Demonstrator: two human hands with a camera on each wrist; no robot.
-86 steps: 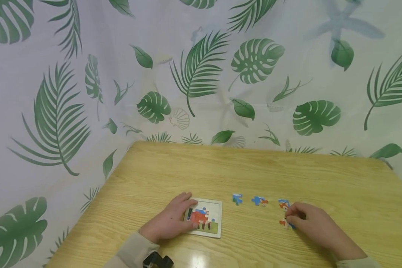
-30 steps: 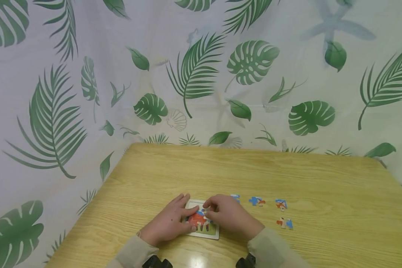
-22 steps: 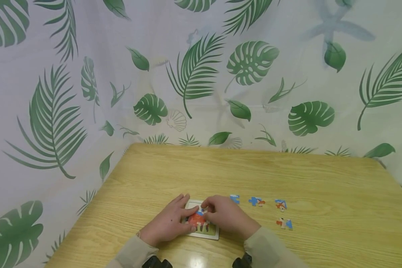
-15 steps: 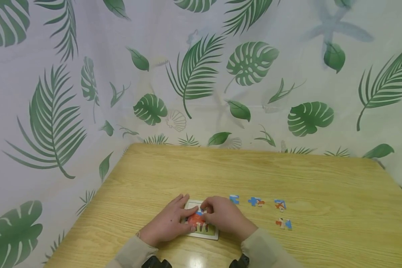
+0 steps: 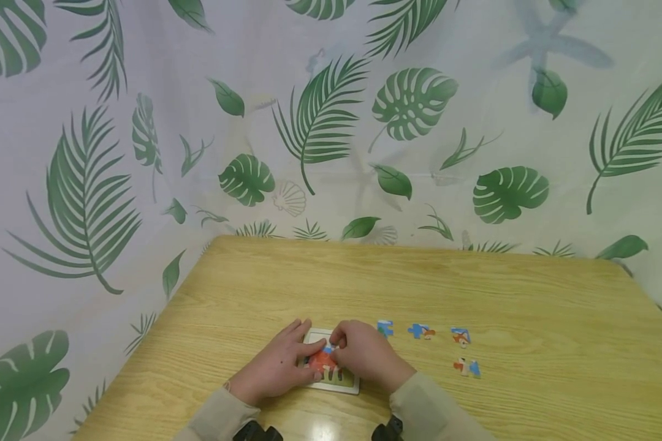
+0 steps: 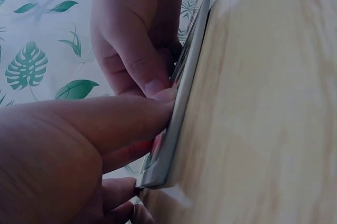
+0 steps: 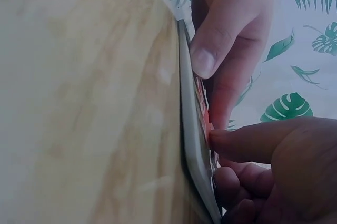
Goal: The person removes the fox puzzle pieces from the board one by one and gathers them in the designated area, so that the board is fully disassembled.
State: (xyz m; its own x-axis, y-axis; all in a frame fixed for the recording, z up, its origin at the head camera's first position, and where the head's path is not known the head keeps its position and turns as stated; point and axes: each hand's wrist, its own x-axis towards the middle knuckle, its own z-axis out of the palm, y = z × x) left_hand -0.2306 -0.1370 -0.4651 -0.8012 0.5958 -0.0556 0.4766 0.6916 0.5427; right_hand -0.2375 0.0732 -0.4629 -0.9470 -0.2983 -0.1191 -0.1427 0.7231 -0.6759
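Note:
A small square jigsaw puzzle in a white-rimmed tray point(image 5: 336, 388) lies on the wooden table, its red picture partly covered by both hands. My left hand point(image 5: 278, 362) rests over the left side of the tray, thumb and forefinger extended onto the puzzle. In the left wrist view the left thumb point(image 6: 131, 116) presses at the tray's near rim. My right hand point(image 5: 366, 352) is bent over the puzzle's upper right part, thumb and forefinger pinching a puzzle piece that the fingers mostly hide. The right thumb point(image 7: 231, 142) touches the puzzle surface in the right wrist view.
Right of the tray lie several loose pieces: a blue-green piece point(image 5: 385, 328), a blue piece with orange point(image 5: 421, 331), a fox-face piece point(image 5: 460, 337) and, nearer, an orange-and-blue piece point(image 5: 466, 367). A leaf-printed curtain point(image 5: 331, 202) hangs behind the table point(image 5: 419, 288).
My right hand has moved left from the loose pieces to the tray and now shifts only slightly over the puzzle. The left hand has stayed on the tray.

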